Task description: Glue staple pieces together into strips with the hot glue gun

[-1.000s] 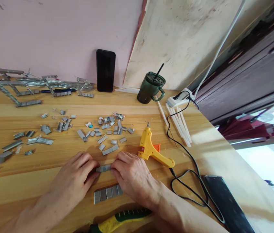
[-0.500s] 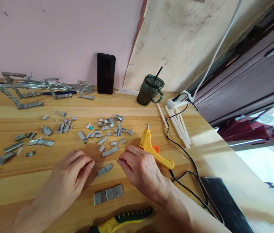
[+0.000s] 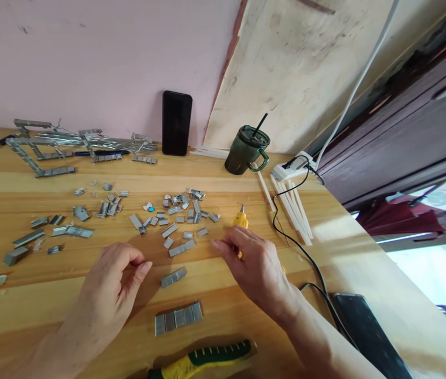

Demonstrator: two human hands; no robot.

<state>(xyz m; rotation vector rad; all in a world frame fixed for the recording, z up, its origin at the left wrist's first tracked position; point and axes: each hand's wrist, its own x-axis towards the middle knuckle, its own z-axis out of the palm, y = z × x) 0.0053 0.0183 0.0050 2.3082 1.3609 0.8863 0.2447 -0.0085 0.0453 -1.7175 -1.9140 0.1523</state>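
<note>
My left hand (image 3: pixel 114 287) hovers above the wooden table with fingers curled and thumb close to the forefinger; nothing shows between them. My right hand (image 3: pixel 256 263) is over the yellow glue gun (image 3: pixel 241 218), covering most of its body. Its thumb and forefinger are drawn together; the other fingers and anything in them are hidden. Between the hands lies a short strip of metal staples (image 3: pixel 173 277). Nearer me is a wider flat piece of several staple strips side by side (image 3: pixel 179 318). A yellow and dark green handle (image 3: pixel 207 359) rests at the front edge of the view.
Loose staple pieces (image 3: pixel 182 248) are scattered beyond my hands. Staple-built frames (image 3: pixel 59 171) stand at the back left. A phone (image 3: pixel 176 123) leans on the wall beside a lidded mug (image 3: pixel 246 149). White glue sticks (image 3: pixel 292 210), a black cord (image 3: pixel 317 263) and another phone (image 3: pixel 368 331) lie right.
My right hand has moved right and over the glue gun, hiding more of it. My left hand has barely moved, and the view has shifted slightly.
</note>
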